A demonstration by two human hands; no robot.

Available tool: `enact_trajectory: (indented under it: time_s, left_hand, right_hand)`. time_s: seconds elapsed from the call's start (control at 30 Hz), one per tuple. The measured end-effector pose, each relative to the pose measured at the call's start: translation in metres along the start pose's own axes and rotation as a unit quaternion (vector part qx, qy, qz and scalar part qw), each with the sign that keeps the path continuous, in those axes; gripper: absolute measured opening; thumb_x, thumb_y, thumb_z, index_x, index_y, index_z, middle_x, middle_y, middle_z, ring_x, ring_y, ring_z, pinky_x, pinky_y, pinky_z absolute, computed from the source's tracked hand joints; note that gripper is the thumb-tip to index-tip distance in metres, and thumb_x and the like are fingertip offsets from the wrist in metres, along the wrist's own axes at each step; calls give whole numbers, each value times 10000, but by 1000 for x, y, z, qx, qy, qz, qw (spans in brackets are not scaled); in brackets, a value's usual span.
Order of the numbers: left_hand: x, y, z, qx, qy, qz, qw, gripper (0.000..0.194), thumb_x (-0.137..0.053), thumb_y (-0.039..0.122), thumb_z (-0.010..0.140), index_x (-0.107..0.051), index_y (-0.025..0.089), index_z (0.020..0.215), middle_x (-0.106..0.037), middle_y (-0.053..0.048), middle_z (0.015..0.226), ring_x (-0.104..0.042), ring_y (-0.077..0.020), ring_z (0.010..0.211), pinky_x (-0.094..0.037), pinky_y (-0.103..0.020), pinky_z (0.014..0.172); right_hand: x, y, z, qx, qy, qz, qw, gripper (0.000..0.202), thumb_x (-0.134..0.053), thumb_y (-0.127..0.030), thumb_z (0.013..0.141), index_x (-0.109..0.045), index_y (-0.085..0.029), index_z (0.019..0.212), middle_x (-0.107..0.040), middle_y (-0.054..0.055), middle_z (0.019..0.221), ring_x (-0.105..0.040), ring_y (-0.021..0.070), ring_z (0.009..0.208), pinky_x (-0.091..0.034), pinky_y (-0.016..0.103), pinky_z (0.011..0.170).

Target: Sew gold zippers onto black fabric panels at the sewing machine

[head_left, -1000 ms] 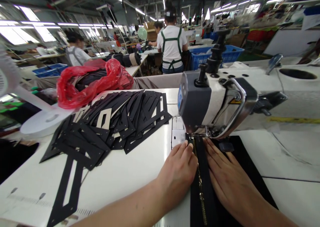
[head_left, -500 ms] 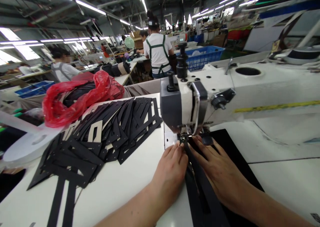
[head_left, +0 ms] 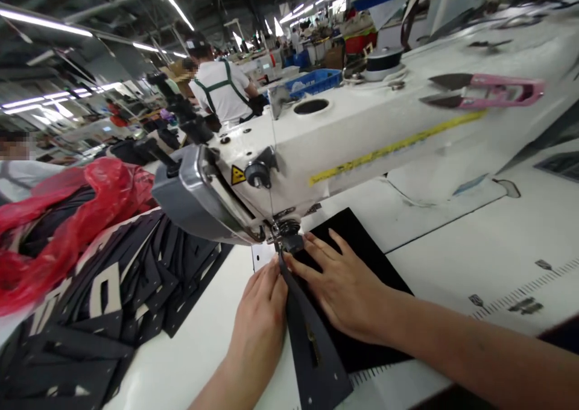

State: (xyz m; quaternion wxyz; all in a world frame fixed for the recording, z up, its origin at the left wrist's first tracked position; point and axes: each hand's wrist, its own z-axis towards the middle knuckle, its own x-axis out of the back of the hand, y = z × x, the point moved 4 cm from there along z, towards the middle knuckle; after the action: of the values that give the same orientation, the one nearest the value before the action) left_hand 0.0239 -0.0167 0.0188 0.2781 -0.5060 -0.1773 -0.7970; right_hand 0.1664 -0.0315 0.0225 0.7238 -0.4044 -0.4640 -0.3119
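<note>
Under the presser foot of a white sewing machine (head_left: 289, 229) runs a dark strip (head_left: 316, 362) with a zipper showing in its slot. It lies over a black fabric panel (head_left: 375, 265). My left hand (head_left: 262, 313) is closed, its fingers pressed together on the strip's left edge just in front of the foot; the thumb is hidden. My right hand (head_left: 341, 283) lies flat with fingers spread across the panel, index fingertip beside the strip. The needle point is too small to make out.
Left of the machine lies a pile of dark slotted pieces (head_left: 149, 271), with a red plastic bag (head_left: 108, 181) behind. Pink thread snips (head_left: 502, 90) rest on the machine arm. Beyond are a blue crate (head_left: 316, 81) and a person in a white shirt (head_left: 221, 90).
The view has turned right and tilted, bringing the snips into sight. The strip's lower end with its corner holes now shows. Both hands remain at the presser foot, the right more spread.
</note>
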Motion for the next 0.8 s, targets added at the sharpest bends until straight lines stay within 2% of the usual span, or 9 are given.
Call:
enact_trajectory:
  time_s: [0.17,0.3,0.37,0.5,0.67,0.8]
  left_hand:
    - [2,0,1,-14,3,20,1000,298,-319,84,909,-506,105,1139,-558,-173,1150,-525,-277,1096,-533,-443,833]
    - [4,1,3,-20,13,16,1000,250,-338,74,902,-537,108,1050,-567,-164,1147,-540,-271,1072,-537,-435,832]
    - [4,2,4,-18,16,15,1000,243,-338,80,907,-538,99,1043,-574,-165,1127,-547,-265,1054,-540,-426,827]
    - [4,2,5,-13,15,20,1000,262,-308,112,928,-530,81,1062,-568,-178,1120,-536,-274,1058,-539,-439,822]
    - [1,0,2,-12,11,13,1000,266,-314,140,935,-514,87,1103,-554,-174,1137,-521,-274,1081,-538,-434,833]
    - [0,-2,-1,-16,7,21,1000,272,-311,133,933,-512,96,1113,-551,-174,1149,-519,-274,1087,-544,-433,824]
  right_hand:
    - [4,0,1,0,20,11,1000,509,-370,-225,885,-315,-185,1390,-303,150,1442,-214,251,1343,-134,538,1070]
    - [13,2,4,-21,41,56,997,420,-292,-212,929,-428,-174,1324,-435,111,1367,-306,199,1302,-179,479,1080]
    - [15,3,5,-39,48,72,995,404,-299,-275,945,-457,-178,1304,-462,107,1345,-327,201,1289,-193,479,1075]
    - [9,2,4,-44,49,68,995,497,-364,-409,919,-379,-183,1362,-402,128,1389,-288,245,1310,-156,515,1076]
    - [2,1,3,-36,44,61,997,446,-340,-364,927,-366,-273,1363,-347,90,1430,-249,236,1329,-118,526,1079]
    - [3,1,2,-36,46,64,996,464,-352,-367,923,-344,-265,1376,-340,101,1432,-245,241,1330,-118,533,1077]
